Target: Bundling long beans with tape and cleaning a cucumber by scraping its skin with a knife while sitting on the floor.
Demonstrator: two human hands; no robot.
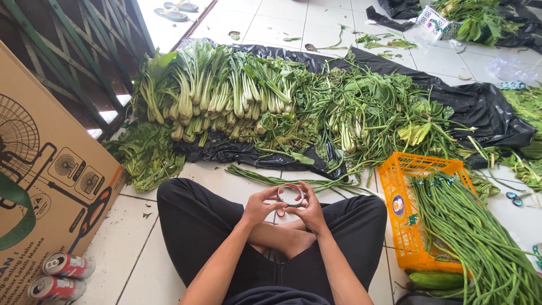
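Note:
I sit cross-legged on a white tiled floor [237, 22]. My left hand [259, 207] and my right hand [306, 209] meet above my lap, both gripping a small roll of red tape [291, 195]. The fingers of each hand curl around the roll's rim. Just beyond my knees lie a few loose long beans [265, 177]. Farther out, bunches of leafy greens with pale stalks [214, 90] are piled on black plastic sheeting [485, 107].
An orange plastic crate [398, 214] of long beans [480, 237] stands at my right, cucumbers [435, 279] below it. A brown cardboard box [45, 181] and two drink cans [62, 274] sit at my left. Scissors [516, 197] lie at far right. A white basket [435, 22] is at the back.

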